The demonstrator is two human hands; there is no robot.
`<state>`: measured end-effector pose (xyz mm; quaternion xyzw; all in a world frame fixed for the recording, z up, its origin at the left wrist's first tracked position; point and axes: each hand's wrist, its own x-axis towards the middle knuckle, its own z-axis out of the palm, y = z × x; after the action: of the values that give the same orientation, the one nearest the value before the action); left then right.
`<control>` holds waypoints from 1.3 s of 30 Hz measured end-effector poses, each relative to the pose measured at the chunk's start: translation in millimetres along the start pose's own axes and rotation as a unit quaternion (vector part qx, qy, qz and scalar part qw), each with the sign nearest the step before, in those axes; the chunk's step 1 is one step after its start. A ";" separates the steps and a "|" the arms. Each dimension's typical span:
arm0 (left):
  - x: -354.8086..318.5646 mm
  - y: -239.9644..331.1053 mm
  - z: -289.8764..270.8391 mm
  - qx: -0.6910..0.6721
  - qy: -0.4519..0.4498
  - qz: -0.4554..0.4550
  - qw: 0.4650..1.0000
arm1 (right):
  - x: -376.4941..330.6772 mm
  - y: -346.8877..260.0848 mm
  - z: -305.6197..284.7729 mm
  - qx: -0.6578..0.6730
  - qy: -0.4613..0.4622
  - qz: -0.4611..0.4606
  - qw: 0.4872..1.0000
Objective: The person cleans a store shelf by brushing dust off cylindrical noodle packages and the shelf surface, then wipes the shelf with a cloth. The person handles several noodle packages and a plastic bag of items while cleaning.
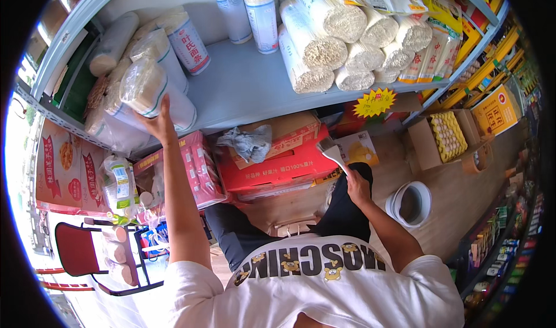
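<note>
My right hand point(357, 187) grips a brush point(331, 150) by its handle, low before the red boxes point(272, 166). My left hand point(160, 125) presses flat against noodle bundles point(147, 90) at the shelf point(243, 84) edge; bare shelf lies open mid-board.

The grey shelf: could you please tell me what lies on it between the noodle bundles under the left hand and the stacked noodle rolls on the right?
In the head view, that stretch of grey shelf is bare.
</note>
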<state>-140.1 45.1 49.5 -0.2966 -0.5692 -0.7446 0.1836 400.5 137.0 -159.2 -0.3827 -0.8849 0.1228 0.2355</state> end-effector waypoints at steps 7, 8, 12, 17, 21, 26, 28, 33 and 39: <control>0.9 3.9 9.6 0.055 0.022 -0.011 0.998 | 4.3 -2.6 -0.3 -0.004 -0.004 -0.005 1.000; -1.3 4.5 16.8 0.032 0.003 -0.021 0.999 | 4.5 -1.4 1.0 -0.012 -0.003 -0.007 1.000; -25.1 17.0 66.4 -0.028 -0.022 -0.055 0.998 | 4.1 -2.2 0.2 0.005 -0.011 0.014 1.000; -48.3 7.8 131.8 -0.054 -0.066 -0.062 0.994 | 6.1 -4.3 -2.1 0.016 -0.012 0.017 1.000; -77.9 17.5 198.5 -0.106 -0.099 -0.058 0.988 | 0.9 3.5 -0.7 0.015 -0.006 0.013 1.000; -93.2 26.8 254.0 0.005 -0.105 -0.012 0.994 | 1.1 0.3 -4.0 0.029 0.005 0.017 0.999; -87.4 24.1 259.9 0.023 -0.110 -0.013 0.994 | 1.9 2.5 -5.0 0.033 0.004 0.024 0.999; -78.6 11.5 263.1 0.039 -0.136 0.000 0.990 | 3.5 1.9 -4.9 0.047 0.006 0.022 0.999; -88.8 -9.5 250.4 0.055 -0.224 0.019 0.973 | -0.4 5.6 -2.0 0.028 0.017 0.019 0.999</control>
<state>-20.5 281.6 28.8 -0.4559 -0.6302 -0.6232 0.0816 405.2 140.5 -159.8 -0.3949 -0.8693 0.1458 0.2592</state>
